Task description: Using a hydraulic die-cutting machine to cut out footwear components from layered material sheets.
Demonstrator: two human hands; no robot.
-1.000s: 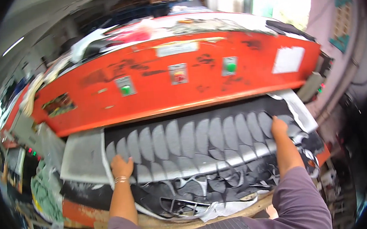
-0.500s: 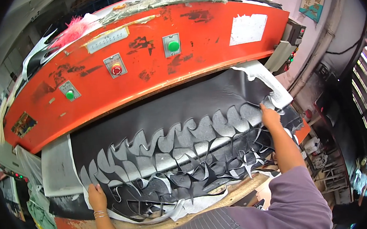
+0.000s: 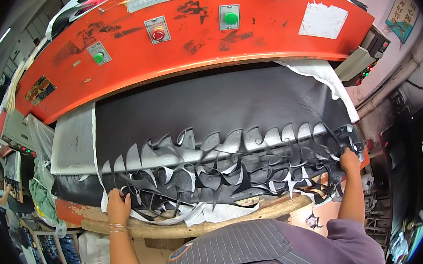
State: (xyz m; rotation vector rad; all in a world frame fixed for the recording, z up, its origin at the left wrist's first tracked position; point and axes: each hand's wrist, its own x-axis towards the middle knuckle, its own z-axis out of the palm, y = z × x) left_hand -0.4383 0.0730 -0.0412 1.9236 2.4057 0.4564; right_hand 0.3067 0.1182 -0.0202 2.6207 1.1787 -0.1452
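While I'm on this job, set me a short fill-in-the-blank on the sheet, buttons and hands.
1. The wide sheet in front of the orange machine is coloured ____.
2. The red button sits ____ the two green buttons.
3. Of the left hand and right hand, the ____ one has bracelets at its wrist.

Missing words: black; between; left.

Free room over the black sheet, between red beam and curled strips.
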